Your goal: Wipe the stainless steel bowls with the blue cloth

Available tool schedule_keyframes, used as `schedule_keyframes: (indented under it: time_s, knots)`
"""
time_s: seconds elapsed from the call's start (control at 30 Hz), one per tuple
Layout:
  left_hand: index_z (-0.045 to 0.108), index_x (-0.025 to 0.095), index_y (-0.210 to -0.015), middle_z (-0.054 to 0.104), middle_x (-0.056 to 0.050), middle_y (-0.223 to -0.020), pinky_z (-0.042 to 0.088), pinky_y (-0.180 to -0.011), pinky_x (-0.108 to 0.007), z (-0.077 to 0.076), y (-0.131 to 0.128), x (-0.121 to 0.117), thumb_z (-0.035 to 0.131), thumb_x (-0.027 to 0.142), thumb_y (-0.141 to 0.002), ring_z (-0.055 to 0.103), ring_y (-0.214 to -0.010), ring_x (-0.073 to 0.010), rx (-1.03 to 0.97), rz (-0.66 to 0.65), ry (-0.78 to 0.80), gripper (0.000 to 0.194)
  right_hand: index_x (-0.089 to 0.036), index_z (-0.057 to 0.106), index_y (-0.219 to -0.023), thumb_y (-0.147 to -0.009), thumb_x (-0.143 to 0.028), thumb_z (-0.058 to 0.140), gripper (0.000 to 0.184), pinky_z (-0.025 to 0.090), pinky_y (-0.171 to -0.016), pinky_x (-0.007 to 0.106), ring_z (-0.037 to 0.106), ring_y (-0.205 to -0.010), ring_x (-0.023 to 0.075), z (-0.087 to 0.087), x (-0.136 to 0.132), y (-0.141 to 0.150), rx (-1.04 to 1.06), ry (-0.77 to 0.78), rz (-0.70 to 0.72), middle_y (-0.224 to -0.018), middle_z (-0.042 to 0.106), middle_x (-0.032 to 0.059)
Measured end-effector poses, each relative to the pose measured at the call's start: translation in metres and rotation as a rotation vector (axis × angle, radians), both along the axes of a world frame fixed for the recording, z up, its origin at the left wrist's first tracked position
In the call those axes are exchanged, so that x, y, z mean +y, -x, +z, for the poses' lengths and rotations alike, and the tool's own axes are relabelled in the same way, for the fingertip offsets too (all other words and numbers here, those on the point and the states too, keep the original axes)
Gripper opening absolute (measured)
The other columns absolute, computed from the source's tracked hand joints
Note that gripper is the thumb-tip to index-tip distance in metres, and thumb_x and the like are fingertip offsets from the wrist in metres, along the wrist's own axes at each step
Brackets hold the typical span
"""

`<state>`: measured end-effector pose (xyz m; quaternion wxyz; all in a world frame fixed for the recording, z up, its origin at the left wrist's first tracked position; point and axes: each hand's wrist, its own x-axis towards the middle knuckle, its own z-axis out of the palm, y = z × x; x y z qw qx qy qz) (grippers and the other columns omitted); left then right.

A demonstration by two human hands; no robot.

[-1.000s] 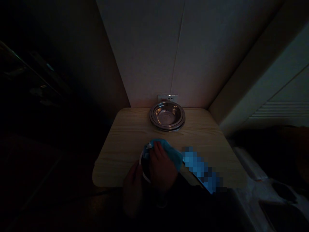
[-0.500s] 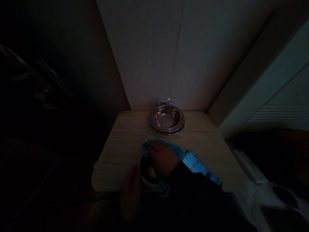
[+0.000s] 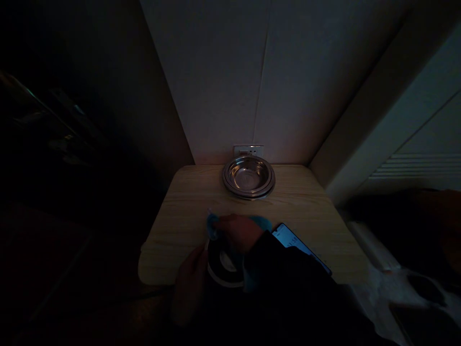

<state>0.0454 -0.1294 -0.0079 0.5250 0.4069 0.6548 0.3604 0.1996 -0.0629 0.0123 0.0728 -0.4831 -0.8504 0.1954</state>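
While the left hand [image 3: 189, 278] clasps a dark dish [image 3: 219, 281] by its edge, the right hand [image 3: 238, 233] clutches a blue cloth [image 3: 212, 229]
Dish at the table's [image 3: 169, 235] near side; cloth against its rim; steel bowls [image 3: 248, 179] beyond.

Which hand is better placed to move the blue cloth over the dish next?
Probably the right hand: it grips the blue cloth at the dish, whereas the left hand is at the dish's left rim, no cloth visible in it.

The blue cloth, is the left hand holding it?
No, the right hand holds the blue cloth, while the left hand is at the edge of the round dish.
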Motion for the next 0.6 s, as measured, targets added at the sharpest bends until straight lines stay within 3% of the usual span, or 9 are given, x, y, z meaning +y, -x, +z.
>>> schedule_keyframes:
  time_s: [0.17, 0.33, 0.43, 0.6]
  knots:
    - [0.065, 0.016, -0.103, 0.069, -0.009, -0.106, 0.044, -0.09, -0.036, 0.004, 0.002, -0.004, 0.052, 0.049, -0.073, 0.06, -0.101, -0.0266, 0.05, 0.024, -0.005, 0.046, -0.018, 0.058, -0.113, -0.086, -0.013, 0.041, 0.032, 0.045, -0.079, 0.025, 0.062, -0.093, 0.0173, -0.003, -0.009, -0.022, 0.034, 0.04, -0.158, -0.104, 0.066, 0.0065]
    - [0.064, 0.017, -0.107, 0.067, -0.01, -0.11, 0.042, -0.091, -0.038, 0.003, 0.001, -0.006, 0.049, 0.05, -0.076, 0.06, -0.103, -0.0278, 0.144, 0.1, 0.007, 0.048, -0.015, 0.053, -0.121, -0.088, -0.012, 0.038, 0.036, 0.045, -0.089, 0.029, 0.061, -0.1, 0.0185, -0.013, -0.037, -0.019, 0.17, 0.016, -0.426, -0.116, 0.062, 0.0101]
    - [0.063, 0.015, -0.11, 0.065, -0.011, -0.115, 0.039, -0.095, -0.039, 0.001, -0.001, -0.008, 0.047, 0.05, -0.078, 0.056, -0.108, -0.0283, 0.176, 0.113, -0.03, 0.05, -0.011, 0.047, -0.127, -0.088, -0.013, 0.036, 0.04, 0.043, -0.096, 0.032, 0.054, -0.114, 0.0199, -0.027, -0.061, -0.011, 0.301, -0.09, -0.55, -0.129, 0.052, 0.0139]
    - [0.059, 0.015, -0.113, 0.063, -0.011, -0.118, 0.036, -0.098, -0.036, -0.007, -0.005, -0.009, 0.043, 0.05, -0.081, 0.055, -0.11, -0.0254, 0.162, 0.145, -0.066, 0.05, -0.008, 0.047, -0.128, -0.093, -0.017, 0.034, 0.039, 0.043, -0.099, 0.039, 0.038, -0.128, 0.0237, -0.052, -0.103, -0.004, 0.318, -0.371, -0.522, -0.138, 0.042, 0.018]
